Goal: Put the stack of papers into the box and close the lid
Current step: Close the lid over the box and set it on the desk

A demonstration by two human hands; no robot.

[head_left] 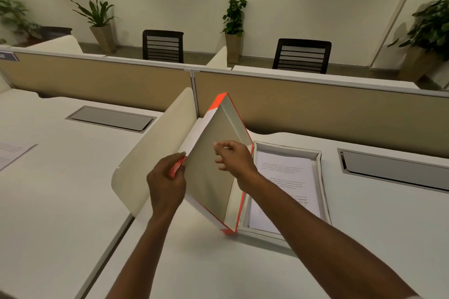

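A shallow white box (324, 204) lies open on the desk right of centre, with the stack of printed papers (284, 187) lying flat inside it. The lid (211, 165), orange outside and pale inside, stands tilted on its long edge just left of the box, hollow side facing me. My left hand (167, 184) grips the lid's near left edge. In front of the lid's inner face hovers my right hand (233, 159), fingers loosely spread and not clearly touching it; its forearm crosses over the box's near left corner.
A curved cream divider (150, 153) stands right behind the lid on the left. Tan partition panels (315, 109) close off the back of the desk. Grey cable hatches (111, 118) (393, 167) are set in the desk. A sheet of paper (12, 155) lies far left.
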